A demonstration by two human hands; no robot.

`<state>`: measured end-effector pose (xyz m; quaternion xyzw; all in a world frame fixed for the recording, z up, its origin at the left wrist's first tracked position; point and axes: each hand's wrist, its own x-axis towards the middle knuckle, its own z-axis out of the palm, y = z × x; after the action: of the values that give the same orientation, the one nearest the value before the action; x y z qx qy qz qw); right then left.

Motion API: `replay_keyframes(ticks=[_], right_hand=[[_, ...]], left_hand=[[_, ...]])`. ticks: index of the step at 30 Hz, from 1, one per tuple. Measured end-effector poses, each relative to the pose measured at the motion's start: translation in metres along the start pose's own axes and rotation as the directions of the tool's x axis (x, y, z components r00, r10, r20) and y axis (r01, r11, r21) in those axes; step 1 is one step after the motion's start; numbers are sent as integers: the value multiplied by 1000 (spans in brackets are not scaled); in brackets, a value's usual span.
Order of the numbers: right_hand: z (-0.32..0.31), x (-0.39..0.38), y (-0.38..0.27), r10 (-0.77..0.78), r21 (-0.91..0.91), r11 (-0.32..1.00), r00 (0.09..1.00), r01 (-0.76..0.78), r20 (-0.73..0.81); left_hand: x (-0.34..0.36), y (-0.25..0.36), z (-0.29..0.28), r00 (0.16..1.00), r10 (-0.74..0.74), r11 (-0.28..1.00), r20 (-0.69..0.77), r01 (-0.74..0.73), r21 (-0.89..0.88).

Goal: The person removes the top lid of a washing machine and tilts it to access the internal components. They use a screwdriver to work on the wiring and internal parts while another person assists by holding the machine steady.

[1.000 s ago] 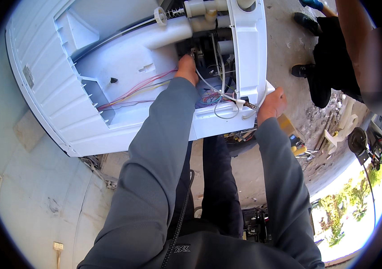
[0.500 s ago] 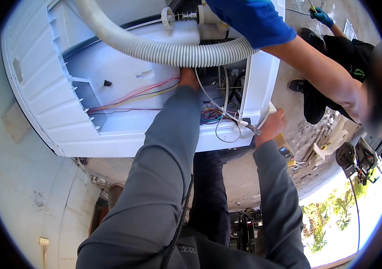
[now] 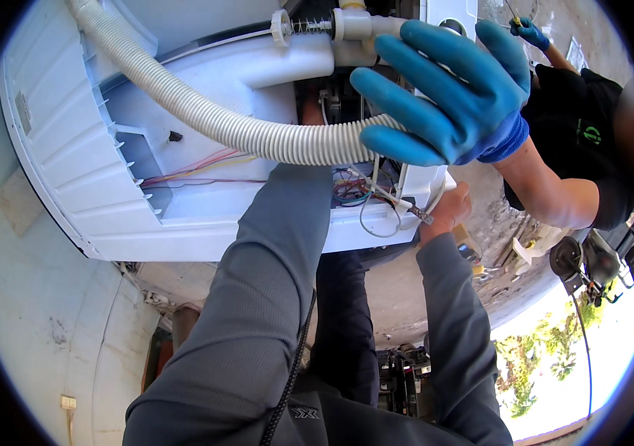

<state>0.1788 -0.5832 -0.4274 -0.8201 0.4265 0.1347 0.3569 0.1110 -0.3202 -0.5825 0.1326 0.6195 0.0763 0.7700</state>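
My left hand (image 3: 310, 110) reaches into the dark opening of a white appliance housing (image 3: 64, 193), beside dark parts, its fingers hidden; a pale corrugated hose (image 3: 250, 140) crosses over my wrist. My right hand (image 3: 447, 210) has curled fingers round the white lower right corner of the housing, near a small metal-ended lead (image 3: 421, 214). Coloured wires (image 3: 354, 189) lie loose in the lower part of the opening. A co-worker's blue-gloved hand (image 3: 443, 97) lies over the hose's right end. A spring fitting (image 3: 309, 26) sits on white pipework above.
A person in black (image 3: 577, 126) is at the right, with another blue-gloved hand (image 3: 532, 33) holding a small tool. Cluttered floor (image 3: 503, 223) with scraps lies below them, near dark equipment (image 3: 592, 260). A pale wall (image 3: 49, 320) runs along the left.
The hose has come in across the opening and moved lower. The co-worker's gloved hand has swung down over its end. My two hands stay in roughly the same places.
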Motion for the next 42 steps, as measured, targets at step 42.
replay_keyframes(ticks=[42], right_hand=[[-2,-3,1,6,-143,990,998,-14,-61]], left_hand=[[-3,1,-10,976,-69,952,205,3,306]])
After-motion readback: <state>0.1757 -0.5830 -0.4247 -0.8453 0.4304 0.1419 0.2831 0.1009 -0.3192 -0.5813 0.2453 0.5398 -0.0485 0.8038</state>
